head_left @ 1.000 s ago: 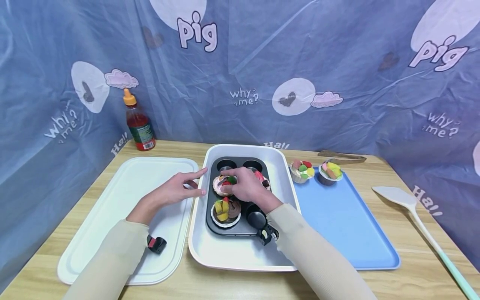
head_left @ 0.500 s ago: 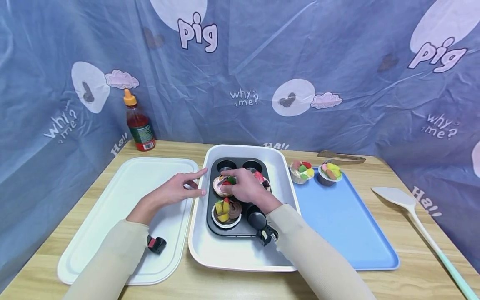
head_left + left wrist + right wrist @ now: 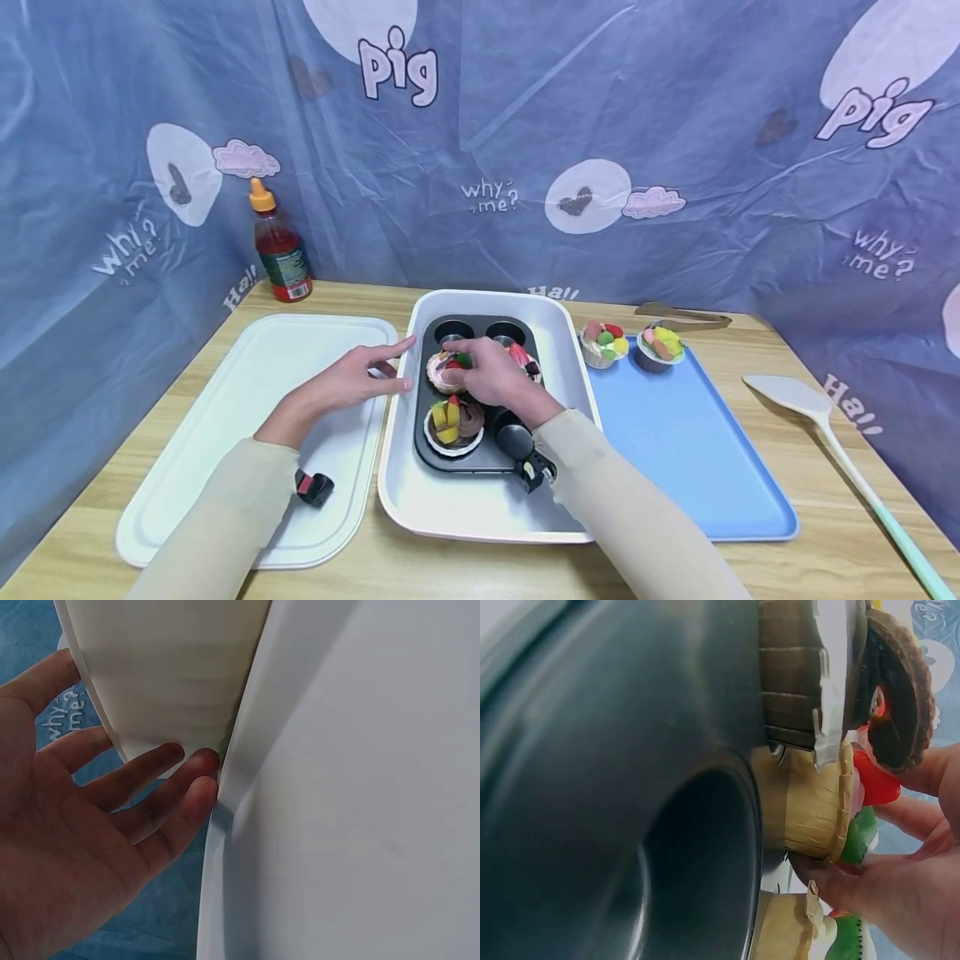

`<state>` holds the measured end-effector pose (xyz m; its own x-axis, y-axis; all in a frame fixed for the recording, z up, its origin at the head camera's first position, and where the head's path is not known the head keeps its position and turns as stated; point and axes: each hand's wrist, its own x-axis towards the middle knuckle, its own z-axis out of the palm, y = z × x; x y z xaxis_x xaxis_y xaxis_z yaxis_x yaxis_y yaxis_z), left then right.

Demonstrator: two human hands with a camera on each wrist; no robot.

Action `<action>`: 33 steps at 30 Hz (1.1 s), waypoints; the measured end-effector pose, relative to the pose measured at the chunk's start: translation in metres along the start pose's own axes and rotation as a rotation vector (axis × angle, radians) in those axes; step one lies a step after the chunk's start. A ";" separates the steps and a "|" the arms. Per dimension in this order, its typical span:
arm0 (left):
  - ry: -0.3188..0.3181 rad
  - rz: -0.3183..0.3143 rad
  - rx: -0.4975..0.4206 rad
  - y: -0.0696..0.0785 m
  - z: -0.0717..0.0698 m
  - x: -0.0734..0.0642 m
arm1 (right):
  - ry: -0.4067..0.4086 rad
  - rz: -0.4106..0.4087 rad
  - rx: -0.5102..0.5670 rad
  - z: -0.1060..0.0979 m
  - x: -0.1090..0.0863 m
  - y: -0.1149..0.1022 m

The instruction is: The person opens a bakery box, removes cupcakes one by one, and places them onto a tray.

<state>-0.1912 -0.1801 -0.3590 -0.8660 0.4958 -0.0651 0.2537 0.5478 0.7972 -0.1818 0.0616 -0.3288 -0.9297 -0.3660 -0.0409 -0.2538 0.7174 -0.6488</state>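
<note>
With thumb and fingers around a pink-topped cupcake [image 3: 437, 375], my right hand [image 3: 489, 368] pinches it in the middle-left cup of a dark muffin tin [image 3: 480, 460]. In the right wrist view, that cupcake's tan paper liner [image 3: 817, 802] shows beside the fingers. A chocolate cupcake [image 3: 453, 427] with yellow fruit sits in the near-left cup. Another cupcake [image 3: 527, 360] with a red topping lies partly hidden behind my right hand. The tin rests inside a white bin [image 3: 487, 527]. My left hand [image 3: 348, 379], fingers extended and spread, is right at the bin's left wall [image 3: 169, 667].
A white tray [image 3: 187, 467] lies left, a blue tray [image 3: 690, 467] right. Two cupcakes, one fruit-topped [image 3: 602, 346] and one in a dark cup [image 3: 656, 350], stand at its back. Tongs [image 3: 686, 317], a long-handled spatula [image 3: 795, 396] and a sauce bottle [image 3: 283, 254] lie around.
</note>
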 end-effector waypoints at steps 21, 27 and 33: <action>-0.001 -0.024 -0.016 0.002 0.000 -0.001 | -0.011 -0.018 -0.009 0.000 0.000 0.000; 0.002 -0.011 -0.007 0.002 0.000 -0.001 | -0.019 -0.015 -0.004 0.000 -0.001 0.000; 0.001 -0.010 -0.005 0.001 0.000 0.000 | -0.019 -0.024 -0.011 0.000 -0.001 0.000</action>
<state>-0.1906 -0.1795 -0.3580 -0.8689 0.4896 -0.0726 0.2426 0.5492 0.7997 -0.1813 0.0620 -0.3289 -0.9179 -0.3948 -0.0401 -0.2794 0.7147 -0.6411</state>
